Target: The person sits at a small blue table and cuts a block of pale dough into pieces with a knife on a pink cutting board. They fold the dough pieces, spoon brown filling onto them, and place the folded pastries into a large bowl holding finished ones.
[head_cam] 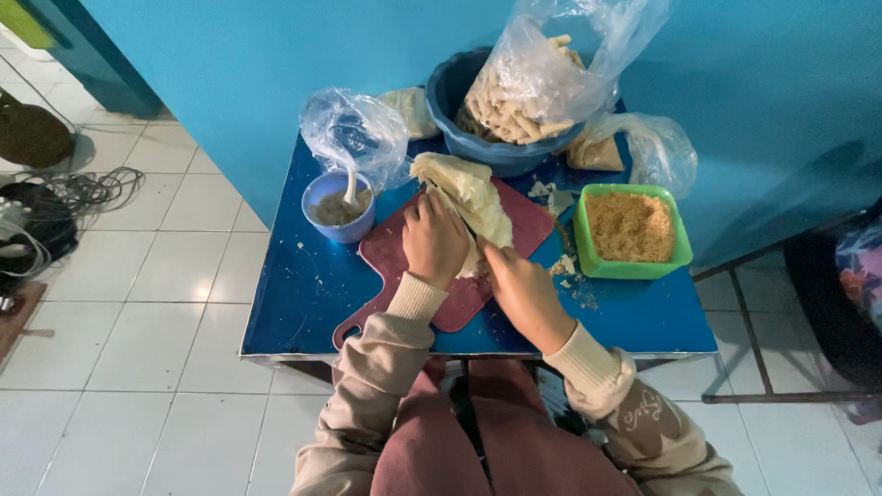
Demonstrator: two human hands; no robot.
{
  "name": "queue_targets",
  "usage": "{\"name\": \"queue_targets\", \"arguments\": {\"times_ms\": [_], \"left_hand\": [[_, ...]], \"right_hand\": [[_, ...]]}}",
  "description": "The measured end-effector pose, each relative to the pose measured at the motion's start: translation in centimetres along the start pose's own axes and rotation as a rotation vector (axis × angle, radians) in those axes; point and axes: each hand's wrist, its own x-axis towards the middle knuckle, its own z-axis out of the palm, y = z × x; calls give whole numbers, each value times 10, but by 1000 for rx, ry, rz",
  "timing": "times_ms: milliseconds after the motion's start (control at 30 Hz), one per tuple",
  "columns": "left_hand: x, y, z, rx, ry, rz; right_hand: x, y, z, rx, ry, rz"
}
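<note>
Pressing: left hand [434, 241] flat on pale dough sheets [470, 197], fingers spread and open, gripping nothing.
Right hand: right hand [522, 289] at the near edge of the sheets, fingers curled at that edge; whether pinching a sheet cannot be told.
Place of sheets: stacked on a dark red cutting board [441, 266], mid-counter, far end leaning toward the big bowl.
Counter: blue counter [303, 294], crumbs scattered by the right hand.
Left of board: small blue bowl [338, 208] just beside it, pale paste and a spoon inside.
Behind small bowl: crumpled clear plastic bag [358, 133], touching its rim.
Far side: dark blue bowl [496, 152] with a clear bag of pale rolled sticks [528, 87] standing in it, bag mouth open upward.
Right of board: green square tub [632, 230] of brown crumbs, just beside the board.
Behind tub: another clear bag [643, 147], mostly slack, a tan lump inside.
Beyond: blue wall [257, 55]; white tiled floor [138, 303].
</note>
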Motion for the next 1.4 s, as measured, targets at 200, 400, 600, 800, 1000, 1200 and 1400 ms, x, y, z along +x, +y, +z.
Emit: {"name": "queue_targets", "arguments": {"times_ms": [200,400,600,800,1000,1200,1400], "left_hand": [[5,-7,10,-49,109,1],[5,-9,13,-69,2,-62],[2,-5,7,-53,60,26],[5,-2,7,-6,8,-67],[2,-2,3,-57,21,-21],[1,0,2,-36,-20,-20],[3,-5,5,-88,50,3]], "right_hand": [[-14,-2,-5,24,0,-6],[-51,-15,-17,-82,-45,79],[-29,-6,-1,-26,40,11],[-44,-9,3,-82,0,4],[-78,-16,-8,-159,-52,110],[-52,-5,13,-205,-25,44],[-70,-8,-1,-195,-113,90]]}}
